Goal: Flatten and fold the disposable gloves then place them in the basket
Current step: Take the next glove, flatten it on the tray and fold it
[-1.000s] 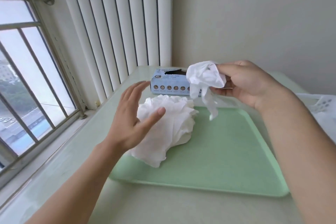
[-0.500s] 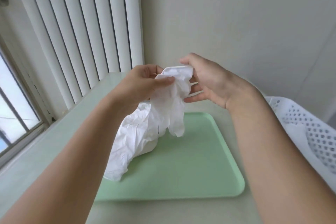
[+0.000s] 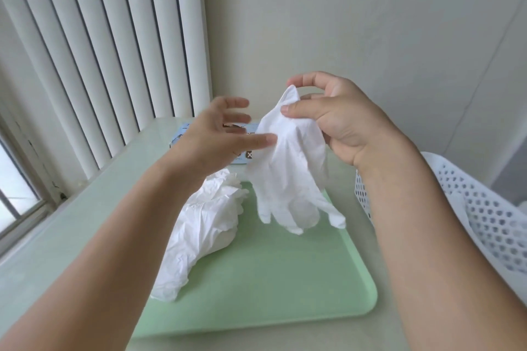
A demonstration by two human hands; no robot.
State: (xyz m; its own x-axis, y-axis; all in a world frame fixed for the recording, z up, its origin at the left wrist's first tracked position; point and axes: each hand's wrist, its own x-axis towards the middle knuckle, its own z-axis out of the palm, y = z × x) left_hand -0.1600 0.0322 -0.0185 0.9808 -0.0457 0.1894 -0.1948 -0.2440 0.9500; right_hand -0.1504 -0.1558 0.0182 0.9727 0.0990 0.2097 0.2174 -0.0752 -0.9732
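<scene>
We hold one thin white glove (image 3: 288, 179) up above the green tray (image 3: 285, 279).
From left: crumpled glove pile (image 3: 205, 225) on the tray; our left hand (image 3: 216, 137), fingers spread, thumb touching the glove; our right hand (image 3: 333, 120) pinching its cuff; perforated white basket (image 3: 484, 216).

A green tray (image 3: 285, 288) is lying at six o'clock on a pale table (image 3: 71, 222). White blinds (image 3: 99, 45) are hanging at ten o'clock, a window (image 3: 14, 194) showing at nine.
</scene>
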